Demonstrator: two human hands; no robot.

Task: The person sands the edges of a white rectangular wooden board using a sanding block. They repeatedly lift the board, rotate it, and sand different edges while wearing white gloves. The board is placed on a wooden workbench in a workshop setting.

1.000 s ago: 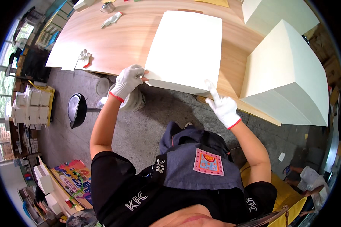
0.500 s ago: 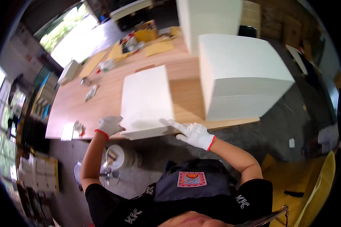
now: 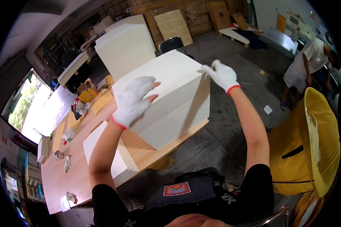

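A tall block of stacked white paper sheets (image 3: 166,113) stands at the right end of the wooden table (image 3: 79,168). My left hand (image 3: 134,99), in a white glove with a red cuff and bare fingertips, hovers over its near left edge, fingers apart. My right hand (image 3: 222,75), gloved alike, is at the stack's right top corner with fingers stretched toward it; whether it touches cannot be made out. A lower stack of white sheets (image 3: 119,162) lies left of the tall one, partly hidden by my left forearm.
Another tall white stack (image 3: 123,45) stands behind, near a black chair (image 3: 171,44). Yellow cardboard pieces (image 3: 102,104) and small items lie along the table's far left. To the right are a large yellow bag (image 3: 295,140) and a bending person (image 3: 308,62).
My view has swung right. Both hands have left the low stack's near edge and moved up and right to the tall stack. The bending person has come into view.
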